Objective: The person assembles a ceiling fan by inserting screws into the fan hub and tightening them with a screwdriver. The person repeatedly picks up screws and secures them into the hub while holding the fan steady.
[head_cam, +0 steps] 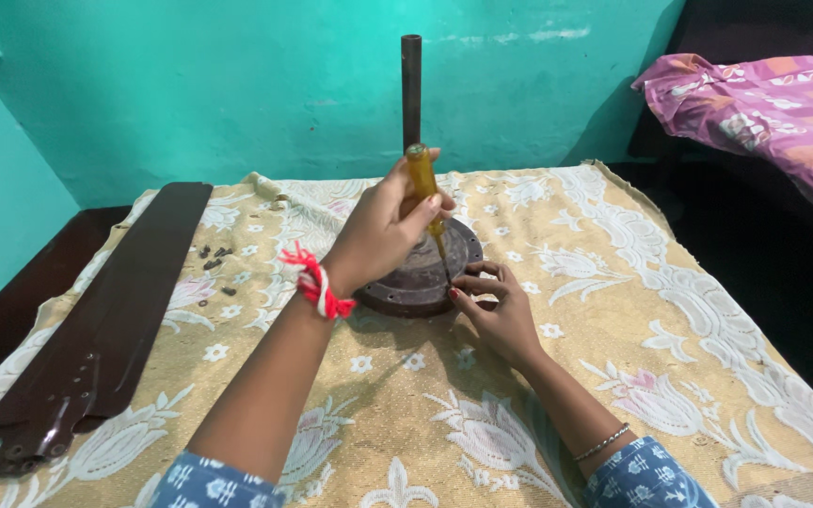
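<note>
A round brown fan motor (405, 287) lies flat on the cloth, and a dark rod (411, 89) stands upright from its middle. My left hand (378, 235), with a red and white thread at the wrist, grips the yellow handle of a screwdriver (422, 181). The screwdriver is held nearly upright, with its tip down at the motor's front right rim. My right hand (496, 306) rests on the cloth against that rim, fingertips pinched around the screwdriver's tip. What lies under the tip is hidden.
Dark brown fan blades (110, 315) lie stacked along the left of the yellow flowered cloth (613, 310). Several small screws (216, 256) sit between the blades and the motor. A teal wall stands behind; a pink patterned fabric (764, 108) lies at the far right.
</note>
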